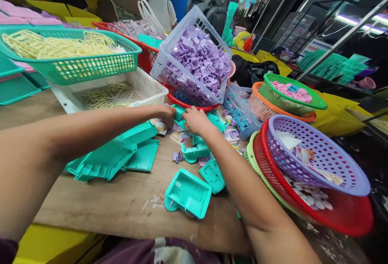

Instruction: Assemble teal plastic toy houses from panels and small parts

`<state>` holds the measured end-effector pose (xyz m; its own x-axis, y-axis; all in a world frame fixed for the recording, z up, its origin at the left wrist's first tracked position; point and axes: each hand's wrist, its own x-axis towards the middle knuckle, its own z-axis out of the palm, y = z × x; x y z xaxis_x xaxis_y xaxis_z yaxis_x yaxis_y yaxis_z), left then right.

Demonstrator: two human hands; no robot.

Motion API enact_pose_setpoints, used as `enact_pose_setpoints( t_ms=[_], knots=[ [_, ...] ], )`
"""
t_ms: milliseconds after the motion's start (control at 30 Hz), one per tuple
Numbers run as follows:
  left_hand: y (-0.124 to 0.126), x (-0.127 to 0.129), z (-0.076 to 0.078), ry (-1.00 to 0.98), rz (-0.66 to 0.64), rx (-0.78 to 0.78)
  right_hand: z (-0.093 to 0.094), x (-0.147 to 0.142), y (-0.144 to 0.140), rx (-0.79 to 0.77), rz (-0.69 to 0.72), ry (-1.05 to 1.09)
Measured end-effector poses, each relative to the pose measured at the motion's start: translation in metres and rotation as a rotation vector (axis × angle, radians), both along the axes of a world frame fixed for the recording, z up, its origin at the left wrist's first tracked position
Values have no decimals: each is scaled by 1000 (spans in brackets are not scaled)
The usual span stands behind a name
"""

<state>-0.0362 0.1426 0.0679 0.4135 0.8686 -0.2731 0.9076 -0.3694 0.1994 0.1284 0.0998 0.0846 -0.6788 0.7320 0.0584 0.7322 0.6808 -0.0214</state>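
Both my hands are together at the far middle of the table, over a small teal plastic part [178, 112]. My left hand [167, 115] is closed at its left side, with the fingertips partly hidden. From the right, my right hand [195, 119] grips the same part with bent fingers. Just below them lie printed cards [180, 136] and a small purple clip-like piece [177, 157]. Closer to me are a teal box-shaped part [189, 194] with a hollow inside and another teal piece [212, 175]. Teal panels [106, 155] are stacked under my left forearm.
A tilted clear crate [157, 68] of purple parts stands behind my hands. At left, a teal basket [100, 64] of pale yellow frames rests on a white tray [151, 94]. Purple [342, 159] and red baskets [357, 219] crowd the right. A person [163, 11] is in the background.
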Motion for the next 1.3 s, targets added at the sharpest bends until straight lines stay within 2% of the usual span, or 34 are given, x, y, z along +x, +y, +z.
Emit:
enact_pose_setpoints(
  t_ms=[67, 167, 267, 367, 433, 500, 633, 733, 800, 867, 1033, 1133, 1233, 1300],
  knots=[
    [-12, -4, 11, -65, 18, 34, 7, 11, -8, -7, -79, 102],
    [-36, -8, 38, -209, 12, 108, 18, 23, -29, -79, -165, 353],
    [-68, 2, 65, -387, -31, 181, 27, 34, -61, -200, -125, 582],
    [-112, 20, 77, -670, -179, 292, 31, 54, -109, -255, -72, 774],
    [-145, 28, 73, -761, -326, 242, 26, 74, -150, -252, -115, 850],
    [-174, 30, 62, -724, -455, 138, 14, 94, -194, -232, -237, 886],
    [-212, 24, 29, -493, -662, 122, -33, 122, -266, -257, -530, 888],
    [-219, 20, 6, -266, -806, 193, -72, 127, -292, -209, -634, 796],
    [-218, 18, -3, -170, -855, 250, -90, 128, -299, -141, -689, 692],
    [-215, 16, -9, -137, -865, 281, -97, 129, -302, -110, -719, 605],
    [-217, 13, -16, -169, -823, 266, -87, 131, -303, -113, -673, 636],
    [-225, 19, -21, -181, -758, 281, -85, 129, -293, -146, -643, 549],
    [-232, 27, -23, -72, -688, 286, -85, 127, -282, -215, -586, 502],
    [-235, 31, -20, -1, -634, 243, -81, 125, -278, -224, -546, 638]
  ],
)
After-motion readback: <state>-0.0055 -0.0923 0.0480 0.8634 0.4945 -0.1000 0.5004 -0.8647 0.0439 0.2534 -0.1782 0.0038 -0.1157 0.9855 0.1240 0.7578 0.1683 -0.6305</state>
